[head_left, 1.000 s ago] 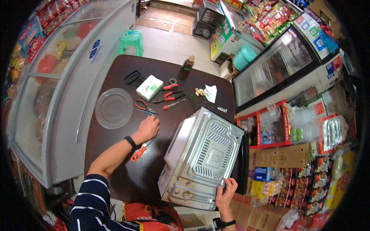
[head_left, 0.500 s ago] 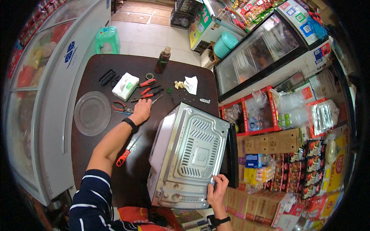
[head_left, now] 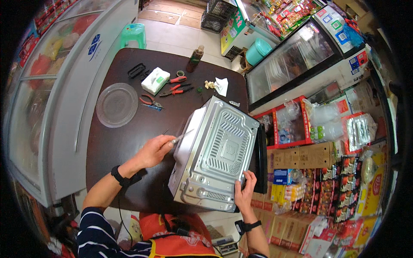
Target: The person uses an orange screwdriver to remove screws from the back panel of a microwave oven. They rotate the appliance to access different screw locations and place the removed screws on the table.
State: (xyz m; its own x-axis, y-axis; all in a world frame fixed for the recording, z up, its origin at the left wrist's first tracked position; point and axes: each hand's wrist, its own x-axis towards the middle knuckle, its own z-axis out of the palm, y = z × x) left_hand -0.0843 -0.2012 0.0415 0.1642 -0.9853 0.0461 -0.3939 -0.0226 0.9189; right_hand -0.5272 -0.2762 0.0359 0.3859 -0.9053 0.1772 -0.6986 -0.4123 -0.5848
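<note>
A silver microwave oven (head_left: 206, 172) lies on the dark table with its vented metal panel up and its black door side (head_left: 260, 159) to the right. My left hand (head_left: 155, 150) is closed around a screwdriver (head_left: 183, 136), its thin metal shaft pointing at the oven's left side; whether the tip touches cannot be made out. The handle is mostly hidden in my fingers. With my right hand (head_left: 245, 189) I grip the oven's near right edge, fingers over the panel. Beyond my left hand, a second thin shaft (head_left: 166, 131) shows on the table.
On the table (head_left: 124, 159) lie a round clear plate (head_left: 117, 105), red-handled pliers (head_left: 150, 101), more red-handled tools (head_left: 177, 90), a tissue pack (head_left: 155, 81) and a bottle (head_left: 195, 59). A freezer (head_left: 81, 94) stands left; boxed goods (head_left: 301, 159) are stacked right.
My left hand has come back from the tools toward me and now holds a screwdriver at the oven's left side. My right hand stays on the oven's edge. The whole view has shifted slightly.
</note>
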